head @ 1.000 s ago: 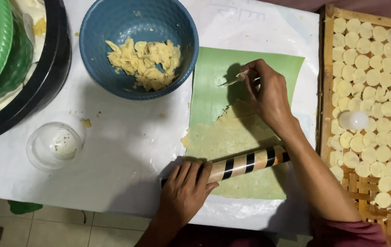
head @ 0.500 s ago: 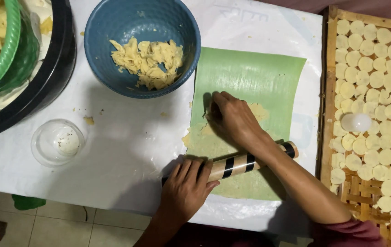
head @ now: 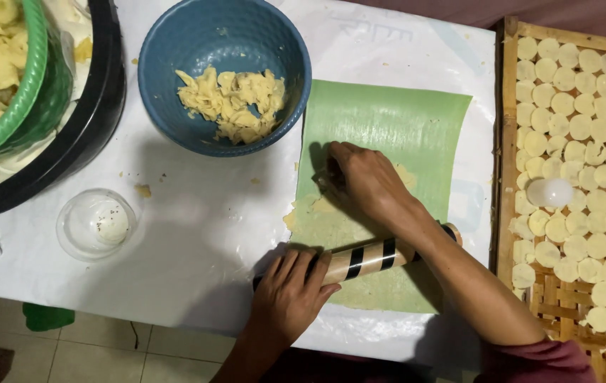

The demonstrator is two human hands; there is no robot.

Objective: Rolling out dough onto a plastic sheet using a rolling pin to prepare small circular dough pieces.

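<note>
Her right hand point(head: 367, 186) has slid further left across the dough sheet point(head: 324, 223), grip pressed flat; left hand point(head: 290, 294) still clamps the rolling pin point(head: 363, 259) just below

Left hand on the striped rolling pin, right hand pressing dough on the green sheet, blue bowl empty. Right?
Not quite. The blue bowl is not empty: the head view shows yellow dough scraps in it. The rest holds: left hand on the striped rolling pin, right hand on the dough on the green sheet.

Glossy green leaf sheet point(head: 388, 120); woven bamboo tray point(head: 508, 142); matt blue plastic bowl point(head: 168, 64).
</note>
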